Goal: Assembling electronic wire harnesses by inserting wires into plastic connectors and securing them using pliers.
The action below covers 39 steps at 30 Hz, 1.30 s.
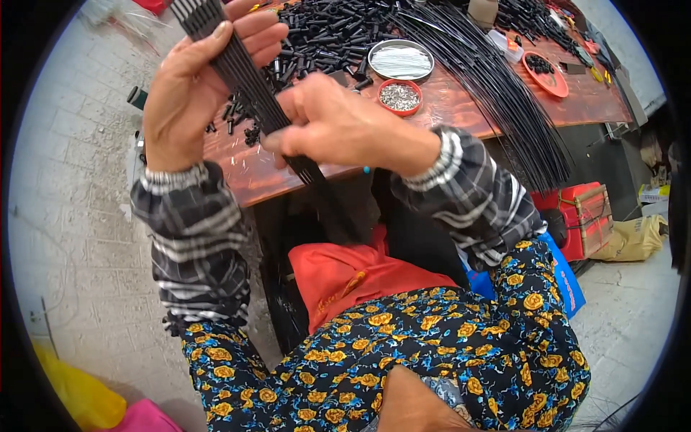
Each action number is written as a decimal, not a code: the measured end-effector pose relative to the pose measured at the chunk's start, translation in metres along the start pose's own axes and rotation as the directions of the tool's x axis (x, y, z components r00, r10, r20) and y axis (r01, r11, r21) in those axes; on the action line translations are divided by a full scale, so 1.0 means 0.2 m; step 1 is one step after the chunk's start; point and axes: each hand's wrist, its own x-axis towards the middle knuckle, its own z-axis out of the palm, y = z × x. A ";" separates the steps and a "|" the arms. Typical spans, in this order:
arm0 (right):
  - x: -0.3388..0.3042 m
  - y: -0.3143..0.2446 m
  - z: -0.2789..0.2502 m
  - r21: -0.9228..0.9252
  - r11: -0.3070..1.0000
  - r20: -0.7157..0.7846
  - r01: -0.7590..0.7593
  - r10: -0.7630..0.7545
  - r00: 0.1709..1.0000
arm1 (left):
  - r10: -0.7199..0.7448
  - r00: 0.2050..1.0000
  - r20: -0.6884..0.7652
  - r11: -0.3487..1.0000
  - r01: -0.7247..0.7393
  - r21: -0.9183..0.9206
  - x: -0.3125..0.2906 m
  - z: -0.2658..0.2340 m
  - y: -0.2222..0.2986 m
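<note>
A flat row of thin black rods (248,83) slants across in front of me, its upper end high on the left and its lower end blurred above my lap. My left hand (188,90) grips it near the top, thumb pressed over the front and fingers behind. Lower down, my right hand (327,122) closes on the same rods with thumb and fingers, slightly smeared by motion. Behind the hands lies a heap of short black tubes (324,39) on the reddish table (248,169). A few small black pieces (252,135) rest beside the rods.
Right of the heap stand a round metal tray (401,75) of white sticks and a red dish (419,108) of small silver pieces. Long black rods (497,93) overhang the table's front edge. An orange plate (560,86) holds black parts. Red cloth (360,273) covers my lap.
</note>
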 end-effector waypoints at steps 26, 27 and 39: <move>-0.40 1.03 0.66 -0.125 0.982 -0.259 -0.140 0.104 0.960 | -0.138 0.891 -0.433 0.953 0.239 0.188 -0.56 -0.04 -0.57; -0.41 1.10 0.68 -0.121 0.981 -0.242 -0.152 0.119 0.963 | -0.032 0.914 -0.405 0.956 0.147 0.255 -0.52 -0.01 -0.55; -0.45 1.26 0.71 -0.153 0.964 -0.148 -0.218 0.196 0.969 | 0.233 0.956 -0.178 0.968 -0.210 0.138 -0.23 0.10 -0.43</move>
